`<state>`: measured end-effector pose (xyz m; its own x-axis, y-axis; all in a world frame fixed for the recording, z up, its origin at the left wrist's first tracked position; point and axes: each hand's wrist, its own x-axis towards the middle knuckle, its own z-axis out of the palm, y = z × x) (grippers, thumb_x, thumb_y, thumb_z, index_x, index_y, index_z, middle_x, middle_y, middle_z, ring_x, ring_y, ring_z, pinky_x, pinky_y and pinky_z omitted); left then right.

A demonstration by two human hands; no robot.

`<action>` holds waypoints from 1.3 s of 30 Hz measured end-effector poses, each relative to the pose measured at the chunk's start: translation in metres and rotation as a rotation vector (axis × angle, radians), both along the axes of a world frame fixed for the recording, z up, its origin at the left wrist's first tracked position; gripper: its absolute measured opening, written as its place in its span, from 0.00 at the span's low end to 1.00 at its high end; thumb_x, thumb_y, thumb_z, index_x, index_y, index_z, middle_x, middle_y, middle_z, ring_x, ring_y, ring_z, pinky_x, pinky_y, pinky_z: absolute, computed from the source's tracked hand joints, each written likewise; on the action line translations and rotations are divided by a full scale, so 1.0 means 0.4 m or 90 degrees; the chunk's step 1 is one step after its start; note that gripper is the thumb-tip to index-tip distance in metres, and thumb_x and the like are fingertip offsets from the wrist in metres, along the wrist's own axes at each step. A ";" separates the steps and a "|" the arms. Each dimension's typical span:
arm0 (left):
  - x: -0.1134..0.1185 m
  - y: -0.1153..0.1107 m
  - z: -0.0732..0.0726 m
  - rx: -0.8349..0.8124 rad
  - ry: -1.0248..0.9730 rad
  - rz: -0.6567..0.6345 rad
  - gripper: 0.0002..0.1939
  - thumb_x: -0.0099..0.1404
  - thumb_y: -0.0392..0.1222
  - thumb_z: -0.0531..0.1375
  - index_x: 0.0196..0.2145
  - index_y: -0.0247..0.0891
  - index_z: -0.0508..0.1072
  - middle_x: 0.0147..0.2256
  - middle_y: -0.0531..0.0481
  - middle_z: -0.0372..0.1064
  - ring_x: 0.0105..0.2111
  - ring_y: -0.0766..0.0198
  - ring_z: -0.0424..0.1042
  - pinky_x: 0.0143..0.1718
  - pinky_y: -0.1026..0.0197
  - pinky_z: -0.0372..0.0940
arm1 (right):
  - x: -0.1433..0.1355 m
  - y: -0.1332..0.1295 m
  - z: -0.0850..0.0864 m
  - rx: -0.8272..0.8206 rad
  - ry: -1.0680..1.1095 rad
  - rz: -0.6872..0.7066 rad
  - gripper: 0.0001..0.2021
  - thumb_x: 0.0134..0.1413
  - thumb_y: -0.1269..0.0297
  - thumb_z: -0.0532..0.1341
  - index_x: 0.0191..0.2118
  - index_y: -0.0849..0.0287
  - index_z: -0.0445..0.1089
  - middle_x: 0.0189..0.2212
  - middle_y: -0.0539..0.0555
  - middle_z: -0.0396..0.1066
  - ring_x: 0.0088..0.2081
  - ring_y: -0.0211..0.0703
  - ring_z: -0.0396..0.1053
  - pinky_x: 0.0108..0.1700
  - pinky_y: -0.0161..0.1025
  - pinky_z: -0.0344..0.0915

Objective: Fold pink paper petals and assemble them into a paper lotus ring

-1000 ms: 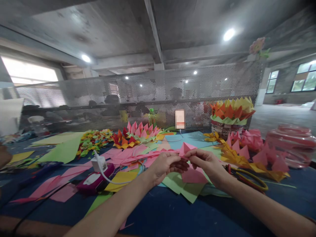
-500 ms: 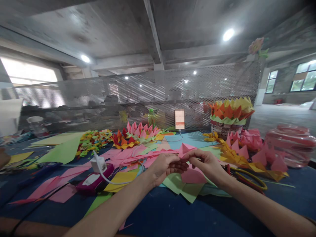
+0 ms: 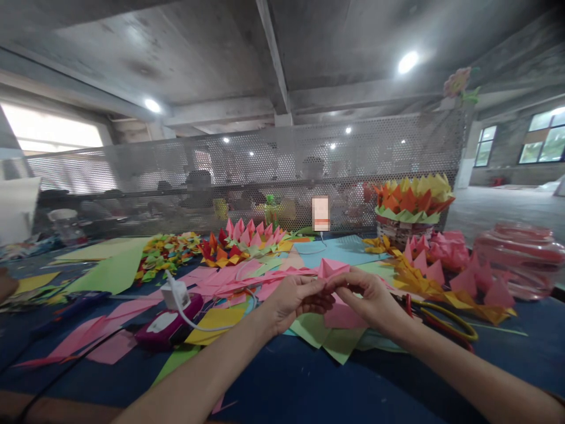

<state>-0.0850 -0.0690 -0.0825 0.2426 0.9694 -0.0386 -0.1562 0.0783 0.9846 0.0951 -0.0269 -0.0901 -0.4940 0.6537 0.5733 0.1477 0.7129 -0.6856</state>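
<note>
A folded pink paper piece (image 3: 332,268) is pinched between both hands at the middle of the table. My left hand (image 3: 302,299) is closed on its lower left side, fingers curled beneath. From the right, my right hand (image 3: 362,291) grips the same piece with thumb and forefinger, its fingertips close to those of my left hand. Under the hands lie a pink sheet (image 3: 346,313) and green sheets (image 3: 324,334). Long pink strips (image 3: 265,278) spread to the left. The lower edge of the folded piece is hidden by the fingers.
A purple power strip (image 3: 170,323) with a white charger (image 3: 175,293) stands left. Behind are pink folded points (image 3: 253,232) and a phone (image 3: 321,213). Right are scissors (image 3: 445,318), a layered paper basket (image 3: 410,203) and a clear jar (image 3: 518,259). Another person's hand (image 3: 6,282) shows far left.
The folded pink piece has tilted and shifted slightly left. My right hand's fingertips have moved left, closer to my left hand.
</note>
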 end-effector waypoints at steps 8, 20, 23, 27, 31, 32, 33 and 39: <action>0.000 0.004 0.005 0.062 0.057 0.066 0.19 0.52 0.52 0.64 0.29 0.29 0.75 0.29 0.41 0.74 0.26 0.66 0.71 0.33 0.63 0.65 | 0.010 -0.017 0.011 -0.100 0.069 0.041 0.11 0.54 0.67 0.54 0.43 0.56 0.65 0.30 0.51 0.70 0.30 0.38 0.65 0.33 0.37 0.62; 0.006 0.006 0.002 0.189 0.171 0.074 0.20 0.54 0.54 0.62 0.28 0.29 0.75 0.26 0.44 0.73 0.26 0.64 0.71 0.31 0.63 0.65 | -0.010 -0.006 -0.007 -0.266 0.098 0.053 0.21 0.53 0.51 0.58 0.47 0.58 0.57 0.24 0.48 0.66 0.26 0.37 0.64 0.28 0.35 0.62; 0.006 0.007 0.003 0.198 0.183 0.080 0.20 0.53 0.54 0.62 0.29 0.30 0.75 0.26 0.43 0.73 0.26 0.63 0.72 0.31 0.62 0.65 | -0.010 -0.007 -0.006 -0.264 0.094 0.063 0.19 0.53 0.51 0.58 0.44 0.59 0.60 0.24 0.48 0.66 0.25 0.36 0.64 0.28 0.34 0.62; 0.007 0.009 0.003 0.199 0.184 0.076 0.20 0.53 0.54 0.62 0.28 0.30 0.75 0.25 0.44 0.73 0.26 0.63 0.72 0.30 0.62 0.65 | -0.010 0.002 -0.010 -0.240 0.093 0.068 0.18 0.52 0.53 0.59 0.44 0.59 0.60 0.23 0.48 0.66 0.24 0.35 0.64 0.26 0.33 0.60; 0.009 0.009 0.002 0.199 0.183 0.073 0.20 0.54 0.54 0.61 0.27 0.30 0.74 0.24 0.44 0.72 0.25 0.64 0.71 0.30 0.62 0.66 | -0.013 0.015 -0.016 -0.215 0.095 0.071 0.19 0.51 0.55 0.60 0.45 0.59 0.58 0.24 0.48 0.67 0.24 0.35 0.64 0.26 0.33 0.61; 0.010 0.009 0.002 0.200 0.184 0.073 0.20 0.54 0.53 0.61 0.27 0.29 0.74 0.24 0.44 0.72 0.25 0.64 0.71 0.30 0.62 0.66 | -0.014 0.016 -0.016 -0.212 0.094 0.071 0.19 0.51 0.55 0.60 0.45 0.59 0.58 0.24 0.48 0.67 0.24 0.35 0.64 0.26 0.33 0.61; 0.011 0.009 0.002 0.200 0.185 0.074 0.19 0.54 0.53 0.61 0.27 0.29 0.74 0.24 0.44 0.72 0.25 0.64 0.71 0.30 0.62 0.66 | -0.015 0.016 -0.016 -0.211 0.092 0.068 0.19 0.51 0.56 0.60 0.45 0.58 0.58 0.24 0.48 0.67 0.24 0.35 0.64 0.26 0.33 0.60; 0.017 0.005 0.002 0.196 0.202 0.087 0.19 0.55 0.52 0.61 0.24 0.29 0.74 0.23 0.45 0.72 0.23 0.66 0.70 0.28 0.64 0.65 | -0.014 0.005 -0.013 -0.161 0.066 0.007 0.24 0.51 0.57 0.60 0.52 0.56 0.53 0.20 0.44 0.62 0.21 0.34 0.60 0.22 0.31 0.54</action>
